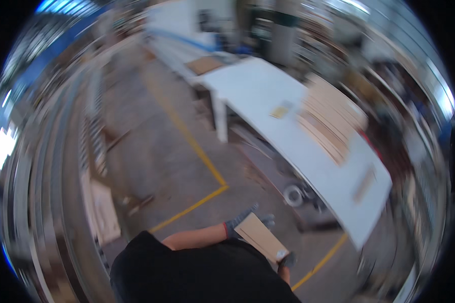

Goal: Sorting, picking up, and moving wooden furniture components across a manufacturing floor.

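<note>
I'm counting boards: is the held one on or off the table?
Off: the right hand holds the board, and floor shows between board and table.

Board (260, 236) spanned left hand (233, 226) to right hand (287, 260). Table (260, 83) stood ahead-right, slat stack (332, 116) on it, small flat piece (279, 112) left of stack. Floor line (179, 122) ran left of table; long stock (60, 146) lay farther left.

A matt, smooth-faced tan panel (260, 236), wood-like, lies between the left hand (234, 224) and right hand (288, 260), both in dull grey cloth gloves. The black shirt (197, 272) is matt fabric. The white bench (263, 83) top looks smooth, faintly glossy; its stacked boards (331, 113) appear wooden. Concrete-like floor (131, 101), dull.
</note>
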The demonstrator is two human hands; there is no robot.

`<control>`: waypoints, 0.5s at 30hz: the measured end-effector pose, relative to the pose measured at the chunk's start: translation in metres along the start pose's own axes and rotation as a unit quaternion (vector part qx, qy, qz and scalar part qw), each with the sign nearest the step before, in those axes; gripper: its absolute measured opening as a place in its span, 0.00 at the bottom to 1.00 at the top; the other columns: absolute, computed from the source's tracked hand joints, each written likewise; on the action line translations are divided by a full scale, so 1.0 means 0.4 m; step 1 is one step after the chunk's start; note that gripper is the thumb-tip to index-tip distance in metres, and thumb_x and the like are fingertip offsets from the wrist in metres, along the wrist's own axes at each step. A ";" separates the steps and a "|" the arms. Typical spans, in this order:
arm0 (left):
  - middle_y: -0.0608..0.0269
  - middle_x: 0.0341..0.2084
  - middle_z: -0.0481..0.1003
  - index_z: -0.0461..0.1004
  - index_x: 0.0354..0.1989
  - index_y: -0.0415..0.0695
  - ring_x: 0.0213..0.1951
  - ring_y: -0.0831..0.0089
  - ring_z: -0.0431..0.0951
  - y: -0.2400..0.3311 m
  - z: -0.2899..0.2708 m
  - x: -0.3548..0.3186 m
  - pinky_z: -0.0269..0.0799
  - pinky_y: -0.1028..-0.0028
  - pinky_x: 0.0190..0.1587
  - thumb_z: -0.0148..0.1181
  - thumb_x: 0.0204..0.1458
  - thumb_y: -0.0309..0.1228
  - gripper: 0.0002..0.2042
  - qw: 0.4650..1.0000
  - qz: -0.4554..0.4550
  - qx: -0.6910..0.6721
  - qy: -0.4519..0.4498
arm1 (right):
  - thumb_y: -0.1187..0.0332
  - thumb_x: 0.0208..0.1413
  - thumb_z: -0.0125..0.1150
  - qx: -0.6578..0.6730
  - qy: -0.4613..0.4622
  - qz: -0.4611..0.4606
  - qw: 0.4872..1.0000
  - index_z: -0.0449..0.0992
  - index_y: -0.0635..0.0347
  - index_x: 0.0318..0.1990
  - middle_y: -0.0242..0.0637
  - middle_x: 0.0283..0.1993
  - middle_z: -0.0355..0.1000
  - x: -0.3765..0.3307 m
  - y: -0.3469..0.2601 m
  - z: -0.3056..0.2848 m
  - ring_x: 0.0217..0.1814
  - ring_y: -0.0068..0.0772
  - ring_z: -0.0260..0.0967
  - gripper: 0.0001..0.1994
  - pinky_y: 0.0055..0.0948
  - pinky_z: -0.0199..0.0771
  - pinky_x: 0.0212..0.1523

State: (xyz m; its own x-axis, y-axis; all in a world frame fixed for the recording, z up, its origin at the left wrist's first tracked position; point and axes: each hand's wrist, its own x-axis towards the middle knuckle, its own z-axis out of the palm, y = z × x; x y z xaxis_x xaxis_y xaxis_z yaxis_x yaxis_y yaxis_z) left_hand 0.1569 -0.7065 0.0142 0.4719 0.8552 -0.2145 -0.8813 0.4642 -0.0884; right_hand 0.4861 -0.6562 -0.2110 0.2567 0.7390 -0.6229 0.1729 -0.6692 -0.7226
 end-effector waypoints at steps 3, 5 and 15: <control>0.54 0.65 0.68 0.65 0.68 0.41 0.64 0.59 0.68 0.055 -0.075 -0.169 0.57 0.58 0.71 0.50 0.60 0.62 0.39 0.996 0.075 -0.033 -0.034 | 0.47 0.65 0.42 0.055 -0.123 0.065 0.989 0.72 0.63 0.60 0.43 0.54 0.74 0.013 -0.070 0.152 0.52 0.49 0.74 0.30 0.50 0.76 0.48; 0.53 0.65 0.67 0.64 0.68 0.42 0.64 0.57 0.68 0.113 -0.130 -0.392 0.57 0.58 0.70 0.50 0.58 0.65 0.41 0.982 0.178 0.050 -0.023 | 0.47 0.60 0.41 0.020 -0.259 0.089 0.961 0.73 0.62 0.57 0.43 0.53 0.74 -0.071 -0.054 0.364 0.51 0.50 0.74 0.30 0.49 0.74 0.50; 0.49 0.66 0.65 0.64 0.67 0.37 0.67 0.57 0.64 0.396 -0.210 -0.830 0.55 0.59 0.70 0.45 0.60 0.64 0.42 0.875 0.478 -0.039 -0.059 | 0.52 0.58 0.47 -0.123 -0.392 0.046 0.910 0.78 0.63 0.47 0.42 0.44 0.78 -0.336 -0.190 1.037 0.43 0.46 0.77 0.24 0.42 0.76 0.49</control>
State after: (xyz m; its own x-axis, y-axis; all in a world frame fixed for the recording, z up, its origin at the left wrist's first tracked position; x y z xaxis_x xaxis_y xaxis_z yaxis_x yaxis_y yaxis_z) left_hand -0.1415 -0.9362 -0.0101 -0.4878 0.8640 -0.1245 -0.8714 -0.4905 0.0102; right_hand 0.0441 -0.6723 -0.1966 -0.4612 0.4426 -0.7691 0.4167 -0.6572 -0.6281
